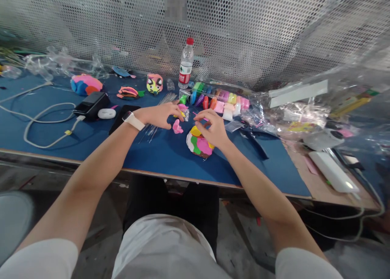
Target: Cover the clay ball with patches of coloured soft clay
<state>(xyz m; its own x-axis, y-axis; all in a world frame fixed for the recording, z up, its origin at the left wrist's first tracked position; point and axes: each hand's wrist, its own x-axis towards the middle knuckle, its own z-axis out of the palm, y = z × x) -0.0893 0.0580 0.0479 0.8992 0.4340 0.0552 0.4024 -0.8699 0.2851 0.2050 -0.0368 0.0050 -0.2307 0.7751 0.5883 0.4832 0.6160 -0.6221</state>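
My left hand reaches over a bundle of thin wires, thumb and fingers apart, its fingertips beside a small clear packet with pink and yellow clay. Just below those fingertips lies a lump of pink clay. My right hand is bent over a round piece covered in coloured clay patches, white, green, pink and yellow. Its thumb and forefinger come close together. A thin pink sliver shows at these fingers; whether it is held or lies behind them is unclear.
Behind my hands stand a water bottle and a row of coloured clay packs. Clay figures, including a painted mask, lie at the back left. A black device with a white cable is left; a dark blue strip lies right.
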